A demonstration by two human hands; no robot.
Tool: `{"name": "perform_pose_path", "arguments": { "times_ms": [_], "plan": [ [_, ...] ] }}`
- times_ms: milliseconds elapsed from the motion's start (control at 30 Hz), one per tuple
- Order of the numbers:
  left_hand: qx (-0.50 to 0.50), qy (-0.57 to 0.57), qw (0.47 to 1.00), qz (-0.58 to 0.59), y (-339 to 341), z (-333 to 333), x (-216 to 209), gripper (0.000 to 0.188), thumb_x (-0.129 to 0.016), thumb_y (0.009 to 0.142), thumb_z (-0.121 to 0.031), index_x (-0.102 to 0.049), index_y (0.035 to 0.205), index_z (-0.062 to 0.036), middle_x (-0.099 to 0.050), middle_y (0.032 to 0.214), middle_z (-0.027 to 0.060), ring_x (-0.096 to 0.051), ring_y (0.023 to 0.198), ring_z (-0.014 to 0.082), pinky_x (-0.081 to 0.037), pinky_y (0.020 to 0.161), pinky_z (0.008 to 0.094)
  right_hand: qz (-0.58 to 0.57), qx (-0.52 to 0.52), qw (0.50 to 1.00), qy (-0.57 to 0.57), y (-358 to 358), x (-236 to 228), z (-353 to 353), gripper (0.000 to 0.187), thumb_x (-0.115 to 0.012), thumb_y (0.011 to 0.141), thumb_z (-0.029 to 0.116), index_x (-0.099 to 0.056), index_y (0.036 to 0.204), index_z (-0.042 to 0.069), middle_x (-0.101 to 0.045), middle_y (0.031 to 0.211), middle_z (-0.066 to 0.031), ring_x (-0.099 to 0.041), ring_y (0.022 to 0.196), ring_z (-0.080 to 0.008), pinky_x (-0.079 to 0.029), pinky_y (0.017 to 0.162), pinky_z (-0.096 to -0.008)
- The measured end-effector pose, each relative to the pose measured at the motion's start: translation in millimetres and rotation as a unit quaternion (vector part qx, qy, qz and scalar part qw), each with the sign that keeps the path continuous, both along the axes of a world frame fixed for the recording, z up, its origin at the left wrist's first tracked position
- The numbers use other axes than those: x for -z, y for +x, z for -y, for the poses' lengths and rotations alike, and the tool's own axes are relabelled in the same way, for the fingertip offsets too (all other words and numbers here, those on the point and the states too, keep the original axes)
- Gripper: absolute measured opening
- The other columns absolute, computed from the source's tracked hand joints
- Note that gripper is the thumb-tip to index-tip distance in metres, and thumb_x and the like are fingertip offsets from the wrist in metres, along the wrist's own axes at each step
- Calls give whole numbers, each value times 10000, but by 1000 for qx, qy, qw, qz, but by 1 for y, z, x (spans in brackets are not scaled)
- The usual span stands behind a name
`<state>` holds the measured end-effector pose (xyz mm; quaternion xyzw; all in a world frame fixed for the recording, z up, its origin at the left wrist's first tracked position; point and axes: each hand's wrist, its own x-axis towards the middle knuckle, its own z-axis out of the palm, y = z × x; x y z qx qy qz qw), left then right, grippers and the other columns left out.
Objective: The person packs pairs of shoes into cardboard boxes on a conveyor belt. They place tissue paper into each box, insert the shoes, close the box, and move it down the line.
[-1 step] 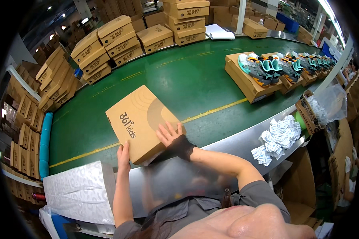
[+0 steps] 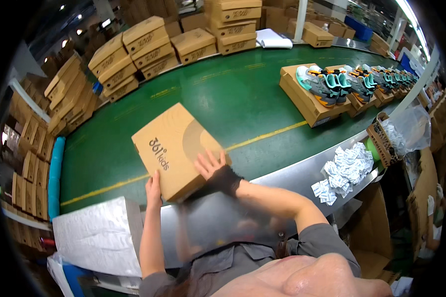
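Observation:
A tan cardboard shoebox (image 2: 176, 143), its lid closed and printed with dark lettering and curved shapes, sits in front of me at an angle. It lies over the green belt's near edge, by the steel ledge. My left hand (image 2: 153, 189) grips the box's left near edge, thumb toward the lid and the other fingers partly hidden. Across the lid's right part lies my right hand (image 2: 212, 167), its fingers spread and flat. A black covering (image 2: 225, 180) wraps that wrist and palm.
Colourful sneakers (image 2: 327, 85) stand on boxes in a row at right on the green belt (image 2: 248, 106). White paper packets (image 2: 344, 171) are heaped on the steel ledge (image 2: 282, 180). Patterned wrapping paper (image 2: 96, 235) lies at near left. Stacked shoeboxes (image 2: 146, 42) line the far side.

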<state>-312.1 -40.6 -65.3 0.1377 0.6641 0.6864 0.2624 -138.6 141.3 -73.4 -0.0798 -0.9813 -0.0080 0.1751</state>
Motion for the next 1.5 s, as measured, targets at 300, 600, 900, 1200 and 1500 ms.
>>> {"name": "perform_pose_path", "arguments": {
  "times_ms": [300,600,900,1200,1500],
  "plan": [
    [63,122,970,200,-22,-24,-39,525,-525,780,-438,-502,1120,-38,-582,1024,111,-572,888,224,-472,764,358,-125,-70,986,82,0,-50,-23,440,-467,759,156,-452,1176,17,-477,1209,-183,-455,1131,-325,-290,914,-579],
    [120,118,958,231,44,-27,-48,530,-487,799,-410,-478,1142,-5,-568,1057,124,-563,942,216,-456,816,327,-128,-48,990,21,87,-113,-27,363,-505,694,7,-533,1054,44,-550,1100,-113,-500,1077,-249,-324,903,-445],
    [171,117,961,182,74,22,-83,564,-445,824,-402,-409,1219,-1,-525,1146,134,-551,998,217,-462,834,334,3,-31,999,-24,145,-120,3,727,-711,577,263,-431,1239,159,-393,1276,-174,-332,1208,-355,-253,844,-668],
    [146,-112,980,80,92,15,-37,580,-437,797,-536,-432,1233,-154,-487,1195,19,-439,1095,170,-350,867,394,16,1,1000,-27,155,-80,13,803,-743,564,340,-417,1262,113,-366,1297,-230,-349,1201,-379,-279,882,-614],
    [140,-82,981,105,57,-22,-26,685,-499,793,-509,-331,1320,-105,-409,1280,86,-424,1129,259,-359,845,424,-74,-20,997,4,153,-42,3,782,-719,537,227,-421,1247,91,-364,1272,-267,-343,1203,-401,-246,924,-590]
  ]
}}
